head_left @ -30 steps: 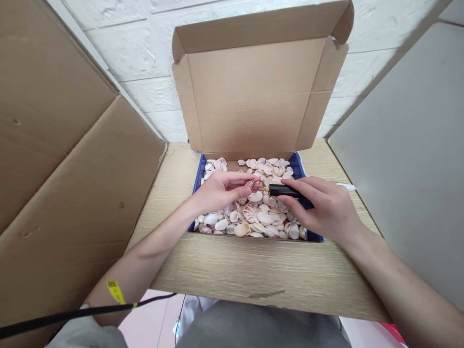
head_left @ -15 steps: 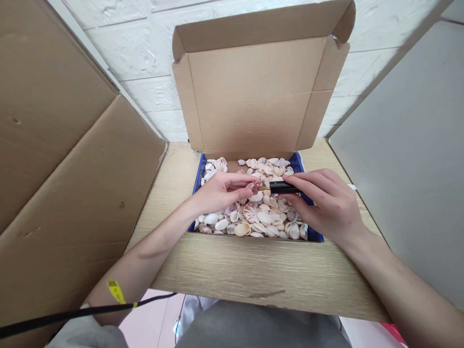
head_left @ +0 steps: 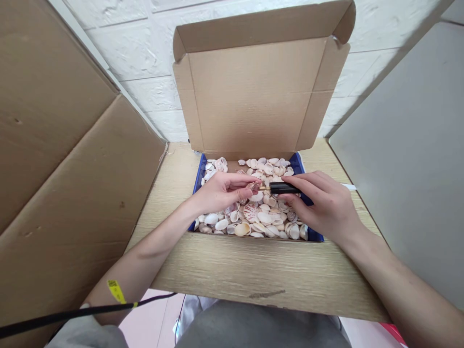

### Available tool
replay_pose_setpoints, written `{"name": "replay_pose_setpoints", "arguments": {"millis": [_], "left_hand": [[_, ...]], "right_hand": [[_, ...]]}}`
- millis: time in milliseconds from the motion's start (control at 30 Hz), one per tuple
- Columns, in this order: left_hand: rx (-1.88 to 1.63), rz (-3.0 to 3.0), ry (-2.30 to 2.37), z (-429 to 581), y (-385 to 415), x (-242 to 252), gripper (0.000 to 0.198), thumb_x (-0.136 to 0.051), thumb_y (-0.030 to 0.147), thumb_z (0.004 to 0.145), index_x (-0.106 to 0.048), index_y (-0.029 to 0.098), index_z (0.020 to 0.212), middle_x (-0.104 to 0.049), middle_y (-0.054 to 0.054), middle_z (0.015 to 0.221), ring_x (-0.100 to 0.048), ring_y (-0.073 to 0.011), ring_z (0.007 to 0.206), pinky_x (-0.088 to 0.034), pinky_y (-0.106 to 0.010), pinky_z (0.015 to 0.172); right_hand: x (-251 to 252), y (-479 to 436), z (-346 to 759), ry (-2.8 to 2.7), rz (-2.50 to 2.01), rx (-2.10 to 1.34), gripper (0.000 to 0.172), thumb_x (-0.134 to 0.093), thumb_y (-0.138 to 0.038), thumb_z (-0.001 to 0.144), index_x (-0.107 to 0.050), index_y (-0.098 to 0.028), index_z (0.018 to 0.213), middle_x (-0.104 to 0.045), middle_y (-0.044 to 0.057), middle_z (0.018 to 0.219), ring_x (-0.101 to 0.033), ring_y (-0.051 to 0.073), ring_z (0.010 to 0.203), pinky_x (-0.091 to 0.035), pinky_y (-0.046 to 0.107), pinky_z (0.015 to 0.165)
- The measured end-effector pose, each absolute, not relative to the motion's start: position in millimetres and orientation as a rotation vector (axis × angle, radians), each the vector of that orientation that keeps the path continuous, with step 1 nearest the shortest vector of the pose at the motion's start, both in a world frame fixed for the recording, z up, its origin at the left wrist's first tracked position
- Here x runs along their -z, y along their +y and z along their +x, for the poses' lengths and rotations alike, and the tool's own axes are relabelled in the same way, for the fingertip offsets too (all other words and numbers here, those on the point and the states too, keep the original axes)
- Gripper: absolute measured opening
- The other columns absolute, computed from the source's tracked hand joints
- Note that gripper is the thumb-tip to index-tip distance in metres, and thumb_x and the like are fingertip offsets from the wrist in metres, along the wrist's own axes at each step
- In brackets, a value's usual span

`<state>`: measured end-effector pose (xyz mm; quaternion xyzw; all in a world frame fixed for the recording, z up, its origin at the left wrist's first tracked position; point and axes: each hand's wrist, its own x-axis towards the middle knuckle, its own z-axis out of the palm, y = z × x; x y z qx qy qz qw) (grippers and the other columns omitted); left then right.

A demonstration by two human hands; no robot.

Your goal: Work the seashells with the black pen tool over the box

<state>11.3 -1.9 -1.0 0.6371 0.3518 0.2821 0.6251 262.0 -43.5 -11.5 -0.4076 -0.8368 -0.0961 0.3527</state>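
Observation:
Between the thumb and fingers of my left hand [head_left: 223, 192] is a small pinkish seashell [head_left: 254, 185]. My right hand [head_left: 324, 203] is closed around a black pen-shaped drill [head_left: 284, 187] with a brass-coloured tip. The drill lies level and points left, its thin bit at the shell's right side; whether it has entered the shell is too small to tell. Both hands are above an open cardboard box [head_left: 197, 181] with blue side walls. Many loose seashells [head_left: 266, 220] fill it, mostly white and cream, one a fan shape with reddish streaks.
The box's lid [head_left: 253, 96] stands upright at the back against a white brick-patterned wall [head_left: 145, 82]. A cardboard panel [head_left: 72, 169] closes the left side, a grey panel [head_left: 409, 159] the right. A black cable [head_left: 72, 313] with a yellow tag crosses by my left forearm, near the wooden table's [head_left: 232, 266] front edge.
My right hand and the drill have shifted very slightly. My left hand keeps the shell in the same place.

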Motion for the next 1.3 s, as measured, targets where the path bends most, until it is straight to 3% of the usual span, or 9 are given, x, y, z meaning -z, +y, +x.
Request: {"name": "replay_pose_setpoints", "arguments": {"millis": [367,667,900,1167,1300], "left_hand": [[-0.74,1.387,0.779,12.9,-1.8,2.2,0.044,-0.079,0.035,0.078,-0.073,0.012,0.115,-0.076,-0.012,0.114,-0.072,-0.0253,0.108,-0.057,-0.038,0.1],[-0.727,1.389,0.822,13.9,-1.2,-0.5,0.048,-0.082,0.039,0.075,-0.074,0.013,0.114,-0.076,-0.013,0.114,-0.073,-0.0283,0.106,-0.057,-0.042,0.099],[-0.701,1.389,0.834,14.7,-0.7,-3.2,0.051,-0.085,0.035,0.07,-0.073,0.012,0.114,-0.077,-0.012,0.111,-0.073,-0.027,0.104,-0.058,-0.04,0.096],[-0.778,1.385,0.838,14.1,0.5,-0.8,0.05,-0.087,0.034,0.067,-0.074,0.011,0.11,-0.077,-0.013,0.109,-0.074,-0.0267,0.102,-0.058,-0.041,0.097],[-0.735,1.391,0.81,15.5,-1.7,-1.2,0.048,-0.086,0.029,0.067,-0.073,0.011,0.11,-0.078,-0.012,0.106,-0.074,-0.0249,0.099,-0.059,-0.039,0.094]], "right_hand": [[9.7,-45.3,261.5,-2.227,-1.093,0.208,0.02,-0.062,-0.033,0.094,-0.066,-0.017,0.105,-0.073,0.006,0.084,-0.068,0.019,0.068,-0.051,0.03,0.055],[7.0,-44.1,261.2,-2.166,-1.007,0.284,0.032,-0.066,-0.023,0.09,-0.06,-0.025,0.121,-0.073,0.008,0.094,-0.066,0.023,0.077,-0.055,0.038,0.067],[4.2,-45.1,259.5,-2.144,-1.012,0.337,0.041,-0.068,-0.02,0.088,-0.058,-0.031,0.126,-0.073,0.006,0.097,-0.067,0.024,0.078,-0.055,0.04,0.067],[10.5,-45.2,259.3,-2.136,-1.035,0.296,0.029,-0.07,-0.025,0.088,-0.063,-0.02,0.115,-0.074,0.009,0.093,-0.07,0.023,0.076,-0.057,0.035,0.065],[11.7,-46.2,257.2,-2.21,-0.997,0.265,0.023,-0.065,-0.031,0.093,-0.062,-0.02,0.113,-0.075,0.006,0.091,-0.071,0.02,0.074,-0.056,0.03,0.061]]}}
